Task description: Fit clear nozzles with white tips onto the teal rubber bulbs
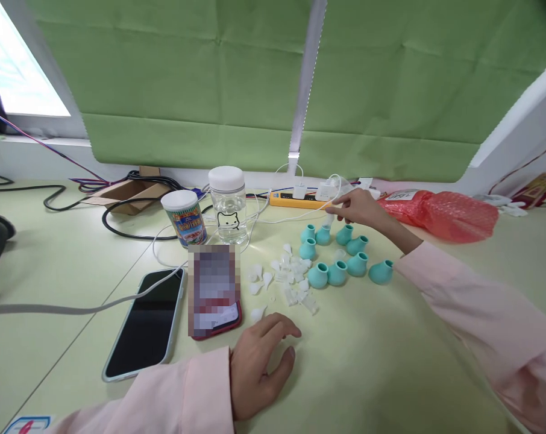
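Pinching translucent wht pc (328, 221) w/ R fingers (337, 211).

On the table (372, 343) are nine teal pots (318, 276), two phones (145, 322), one printed canister (187, 223), one lidded clear jar (228, 205), one cardboard box (119, 194), one yellow power strip (290, 203) and one red bubble-wrap bundle (454, 215). The white scraps (284, 275) overlap too much to count. Two hands are in view: left hand (260, 367) and right hand (360, 208).

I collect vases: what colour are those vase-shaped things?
The vase-shaped things are turquoise, best seen in the head view.
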